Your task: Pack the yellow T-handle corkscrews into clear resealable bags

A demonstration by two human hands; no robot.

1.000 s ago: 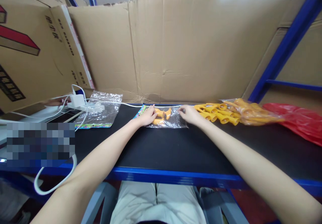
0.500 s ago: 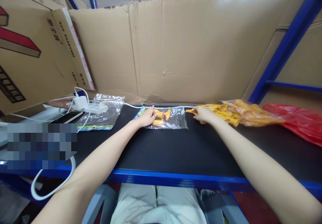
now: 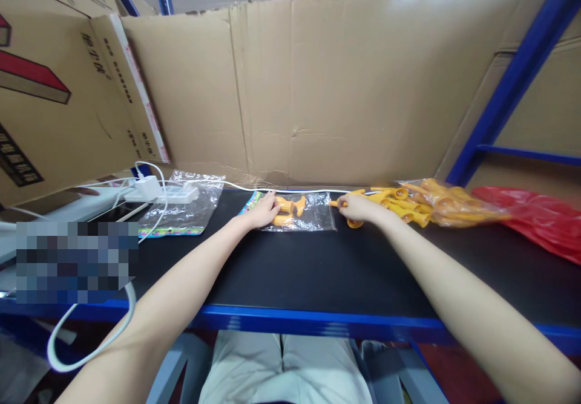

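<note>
A clear plastic bag [image 3: 316, 219] with a colourful printed edge lies flat on the black table. Several yellow-orange plastic pieces [image 3: 300, 205] show inside it. My left hand [image 3: 262, 211] is on the bag's left end, fingers curled against the film near the printed edge [image 3: 249, 204]. Just past the bag's right end, my right hand [image 3: 356, 207] pinches a yellow horn-shaped plastic piece [image 3: 334, 204], whose thin tip points left towards the bag. My fingers hide part of this piece. Loose yellow plastic pieces [image 3: 411, 210] with cupped ends lie to the right of that hand.
Farther right are a clear bag of yellow pieces [image 3: 458, 203] and a red plastic bag [image 3: 540, 216]. At left sit another clear bag [image 3: 200, 207], a white power strip [image 3: 181, 195] and cables. A cardboard wall [image 3: 345, 89] stands behind; a blue post [image 3: 508, 89] rises at right.
My right hand has shifted left with the yellow piece, bringing its tip to the bag's right end. My left hand stays at the bag. Another person's hand at far left has gone from view.
</note>
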